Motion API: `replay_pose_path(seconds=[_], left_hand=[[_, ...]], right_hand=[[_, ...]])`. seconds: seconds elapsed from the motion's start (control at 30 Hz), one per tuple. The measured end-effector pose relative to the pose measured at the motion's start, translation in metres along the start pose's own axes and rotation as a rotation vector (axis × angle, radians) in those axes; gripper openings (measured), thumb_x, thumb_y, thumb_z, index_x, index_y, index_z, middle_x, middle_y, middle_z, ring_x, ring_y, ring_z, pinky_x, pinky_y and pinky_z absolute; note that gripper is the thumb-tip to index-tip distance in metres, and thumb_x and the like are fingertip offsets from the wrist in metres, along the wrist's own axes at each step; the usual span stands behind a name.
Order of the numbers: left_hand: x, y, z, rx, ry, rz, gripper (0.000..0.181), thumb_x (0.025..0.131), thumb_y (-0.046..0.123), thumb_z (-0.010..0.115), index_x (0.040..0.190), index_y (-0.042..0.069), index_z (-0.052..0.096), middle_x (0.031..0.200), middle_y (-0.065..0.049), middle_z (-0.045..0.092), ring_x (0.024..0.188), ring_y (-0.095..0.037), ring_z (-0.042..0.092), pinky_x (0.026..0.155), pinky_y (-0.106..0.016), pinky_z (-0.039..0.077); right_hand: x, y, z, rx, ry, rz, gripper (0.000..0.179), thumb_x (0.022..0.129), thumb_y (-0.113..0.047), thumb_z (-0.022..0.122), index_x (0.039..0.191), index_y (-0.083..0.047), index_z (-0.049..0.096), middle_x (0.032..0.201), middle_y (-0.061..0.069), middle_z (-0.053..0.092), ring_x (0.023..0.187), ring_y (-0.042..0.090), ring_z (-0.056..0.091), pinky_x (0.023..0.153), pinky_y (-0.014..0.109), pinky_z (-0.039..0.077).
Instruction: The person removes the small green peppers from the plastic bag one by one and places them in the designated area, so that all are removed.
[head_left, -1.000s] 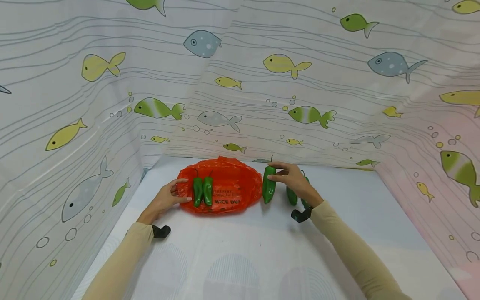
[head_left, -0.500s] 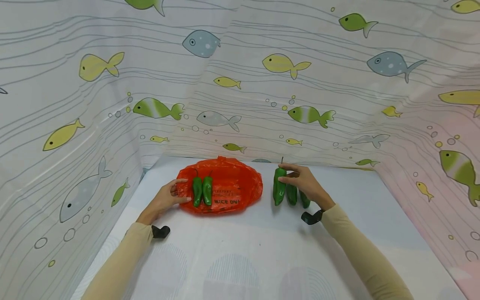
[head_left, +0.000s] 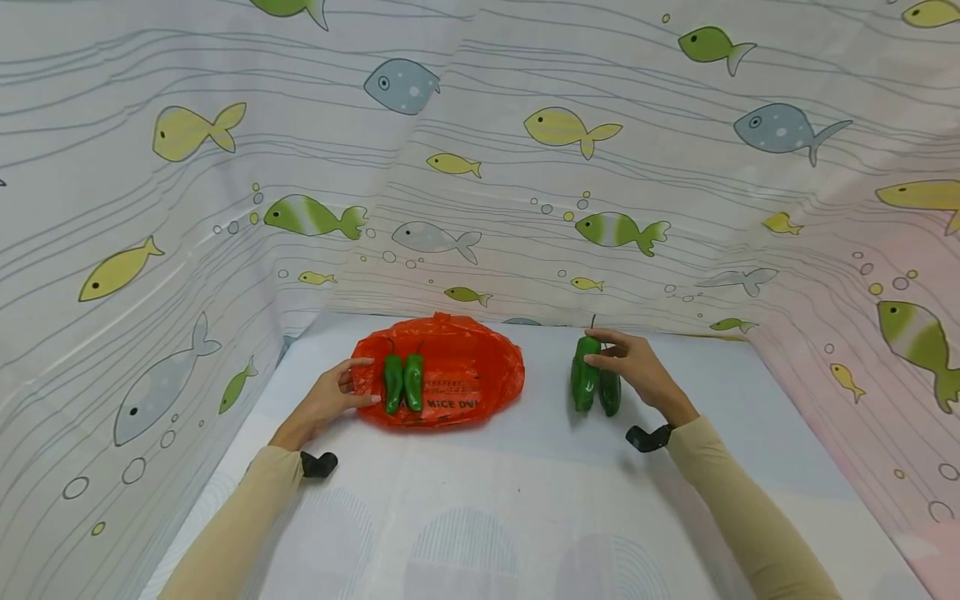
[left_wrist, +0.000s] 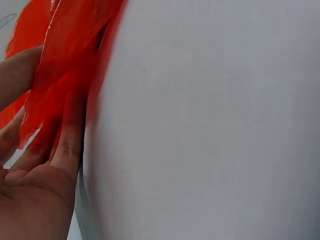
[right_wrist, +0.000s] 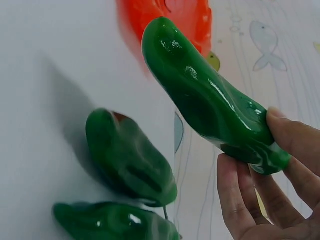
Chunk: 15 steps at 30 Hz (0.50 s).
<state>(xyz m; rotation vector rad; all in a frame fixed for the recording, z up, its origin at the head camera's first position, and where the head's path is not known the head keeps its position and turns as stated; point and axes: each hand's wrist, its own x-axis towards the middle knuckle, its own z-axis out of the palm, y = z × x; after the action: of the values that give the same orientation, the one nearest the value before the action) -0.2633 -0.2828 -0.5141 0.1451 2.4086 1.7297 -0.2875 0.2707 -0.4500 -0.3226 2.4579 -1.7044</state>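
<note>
A person works with both hands at a white table (head_left: 480, 467). The right hand (head_left: 633, 371) pinches a long green pepper (head_left: 584, 379) near its stem end, thumb and fingertips clamped on it; the right wrist view shows it held clear of the table, tip slanting down. Behind it, on the right of the table, lie two resting peppers (right_wrist: 132, 155), side by side. Well to the left, a red plastic bag (head_left: 483, 375) is spread open, dark lettering printed on it. On its left part lie two further peppers (head_left: 404, 383), also side by side, stems pointing to the far side. The left hand (head_left: 327, 396) touches the left edge of the bag, thumb and fingers apart; in the left wrist view, red film covers some of the fingers (left_wrist: 70, 142). Fish-patterned sheets (head_left: 517, 187) rise along the far, left and right sides.
</note>
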Motion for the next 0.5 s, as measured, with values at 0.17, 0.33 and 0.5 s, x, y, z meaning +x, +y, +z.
replay_pose_path(seconds=[0.17, 0.33, 0.5], left_hand=[[0.001, 0.000, 0.000, -0.003, -0.012, -0.011, 0.081, 0.087, 0.009, 0.084, 0.155, 0.007, 0.040, 0.149, -0.028, 0.044, 0.128, -0.040, 0.051, 0.088, -0.023, 0.052], [0.002, -0.001, -0.001, 0.003, -0.023, -0.018, 0.082, 0.087, 0.010, 0.083, 0.156, 0.008, 0.039, 0.151, -0.028, 0.043, 0.131, -0.042, 0.049, 0.090, -0.025, 0.051], [0.001, -0.001, 0.000, 0.014, -0.018, -0.021, 0.082, 0.087, 0.012, 0.084, 0.156, 0.009, 0.040, 0.150, -0.026, 0.043, 0.131, -0.041, 0.049, 0.090, -0.026, 0.051]], right_hand=[[-0.007, 0.005, -0.013, 0.017, 0.006, 0.004, 0.064, 0.091, -0.030, 0.081, 0.148, -0.014, 0.056, 0.153, 0.011, 0.048, 0.127, 0.032, 0.053, 0.113, 0.056, 0.034], [-0.012, 0.010, -0.022, 0.023, 0.023, 0.025, 0.066, 0.092, -0.031, 0.080, 0.149, -0.013, 0.054, 0.154, 0.012, 0.047, 0.130, 0.034, 0.052, 0.114, 0.056, 0.034], [-0.016, 0.013, -0.031, 0.007, 0.039, 0.028, 0.067, 0.093, -0.032, 0.079, 0.152, -0.013, 0.051, 0.155, 0.012, 0.045, 0.130, 0.033, 0.051, 0.114, 0.057, 0.032]])
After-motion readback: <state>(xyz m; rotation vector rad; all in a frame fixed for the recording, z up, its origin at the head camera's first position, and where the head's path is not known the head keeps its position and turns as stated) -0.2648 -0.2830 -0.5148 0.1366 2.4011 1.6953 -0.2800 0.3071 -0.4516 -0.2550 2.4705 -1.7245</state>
